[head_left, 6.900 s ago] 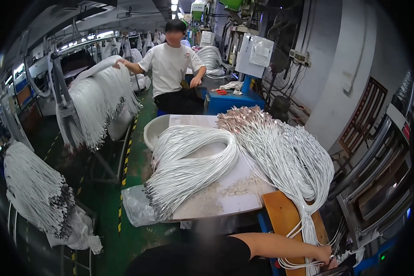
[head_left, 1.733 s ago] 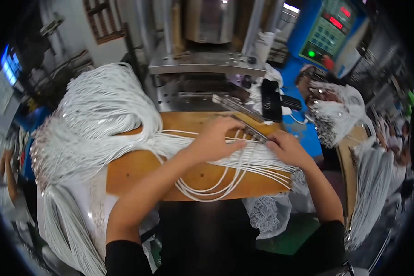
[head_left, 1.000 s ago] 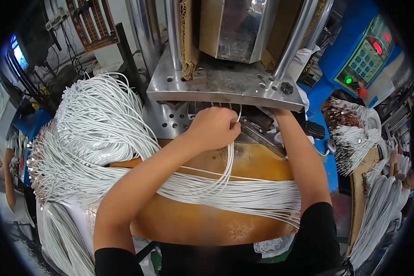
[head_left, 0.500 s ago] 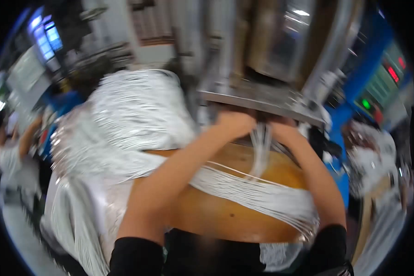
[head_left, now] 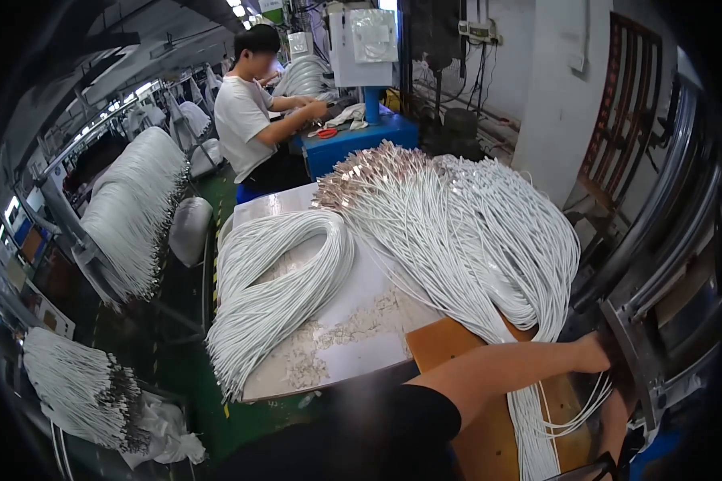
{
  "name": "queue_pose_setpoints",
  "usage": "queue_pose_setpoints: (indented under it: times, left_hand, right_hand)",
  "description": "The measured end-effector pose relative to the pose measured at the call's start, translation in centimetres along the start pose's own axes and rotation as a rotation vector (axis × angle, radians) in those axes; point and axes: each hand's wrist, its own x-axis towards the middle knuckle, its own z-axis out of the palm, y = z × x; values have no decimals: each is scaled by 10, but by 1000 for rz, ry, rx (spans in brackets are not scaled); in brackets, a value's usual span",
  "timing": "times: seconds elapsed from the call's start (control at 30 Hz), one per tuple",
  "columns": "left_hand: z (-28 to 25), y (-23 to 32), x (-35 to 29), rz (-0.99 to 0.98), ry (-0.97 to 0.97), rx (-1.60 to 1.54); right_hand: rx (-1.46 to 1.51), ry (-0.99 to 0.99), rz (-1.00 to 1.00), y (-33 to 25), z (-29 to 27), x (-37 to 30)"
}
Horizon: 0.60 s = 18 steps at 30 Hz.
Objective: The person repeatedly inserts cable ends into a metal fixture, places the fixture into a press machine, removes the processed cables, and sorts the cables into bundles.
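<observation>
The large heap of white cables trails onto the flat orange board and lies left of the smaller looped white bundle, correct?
No: the head view shows the large heap of white cables right of the smaller looped white bundle. It does trail onto the flat orange board.

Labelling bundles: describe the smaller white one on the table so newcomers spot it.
Start at the pale table in the middle of the view. The smaller white cable bundle lies on its left, folded into a loop. Unlike the bigger pile to its right, its open middle shows bare table.

no lettering can be read — the sheet on the white box stays illegible.
</observation>
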Motion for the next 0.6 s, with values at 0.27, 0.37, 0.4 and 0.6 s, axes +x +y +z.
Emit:
queue_pose_setpoints:
  times: [0.27, 0.37, 0.4, 0.6]
  left_hand:
    - [-3, 1, 3, -10, -70, 85]
    - [-14, 4, 6, -21, 4, 108]
    - [-20, 0, 2, -50, -66, 123]
    - [-116, 54, -9, -218, -583, -34]
  right_hand:
    - [-201, 55, -115, 19, 1, 0]
    - [-278, 55, -168, 12, -3, -3]
    - [-297, 53, -212, 6, 1, 3]
    - [386, 69, 184, 42, -8, 1]
